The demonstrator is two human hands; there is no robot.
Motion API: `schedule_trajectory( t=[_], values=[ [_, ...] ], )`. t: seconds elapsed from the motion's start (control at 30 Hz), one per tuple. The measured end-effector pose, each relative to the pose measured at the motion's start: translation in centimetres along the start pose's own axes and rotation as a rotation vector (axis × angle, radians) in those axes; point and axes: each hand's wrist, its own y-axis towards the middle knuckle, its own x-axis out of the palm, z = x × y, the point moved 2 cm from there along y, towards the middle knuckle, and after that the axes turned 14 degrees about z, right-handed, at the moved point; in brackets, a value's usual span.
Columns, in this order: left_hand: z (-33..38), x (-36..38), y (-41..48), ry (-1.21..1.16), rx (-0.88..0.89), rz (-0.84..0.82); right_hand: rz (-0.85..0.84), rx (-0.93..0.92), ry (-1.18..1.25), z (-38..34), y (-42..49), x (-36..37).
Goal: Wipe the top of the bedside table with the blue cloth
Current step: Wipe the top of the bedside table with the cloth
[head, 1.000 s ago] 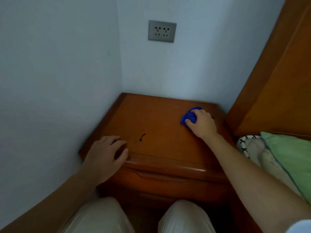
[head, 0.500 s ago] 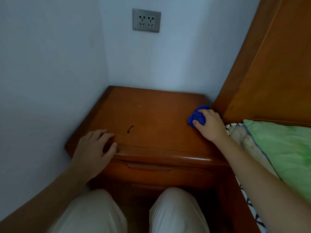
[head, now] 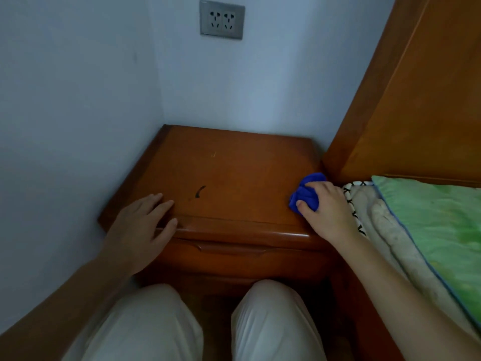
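Now your right hand (head: 329, 208) grips the blue cloth (head: 306, 196), bunched one-to-seven o'clock, at three on the table (head: 234, 173). Your left hand (head: 138, 230) lies flat at eight.

Table top (head: 234, 168) walled on three sides, open toward the front

Its middle and back lie free, with only a small dark mark (head: 200, 191) on the wood. The left wall (head: 78, 113) and back wall (head: 273, 95) close two edges, and the wooden headboard (head: 416, 100) stands at the right rear corner. The left hand (head: 140, 230) covers the front left corner. The right hand (head: 328, 209), gripping the blue cloth (head: 305, 195), fills the right edge.
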Motion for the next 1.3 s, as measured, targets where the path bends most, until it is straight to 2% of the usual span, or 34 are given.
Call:
schedule_trajectory(
  t=[0.23,0.53,0.63,0.93,1.13,1.3],
  values=[
    [-1.2,-2.3,-2.4,0.008,-0.002,0.030,-0.037,-0.136,0.061,-8.1,2.0,5.2],
    [-2.0,-2.8,-4.3,0.029,-0.002,0.055,-0.239,-0.488,0.134,-28.3,4.0,13.8],
    [-2.4,-3.0,-4.5,0.067,0.005,0.045,-0.290,-0.562,0.140,-32.5,4.0,15.4],
    [-4.2,-3.7,-5.7,0.027,-0.002,0.025,-0.292,-0.605,0.282,-32.5,2.9,15.5],
    [-4.6,-4.7,-6.5,-0.052,-0.099,0.176,-0.261,-0.619,0.330,-31.3,-0.6,13.3],
    [-4.1,-4.5,-5.9,-0.029,-0.114,0.133,-0.226,-0.576,0.350,-29.9,-2.4,12.0]
  ],
)
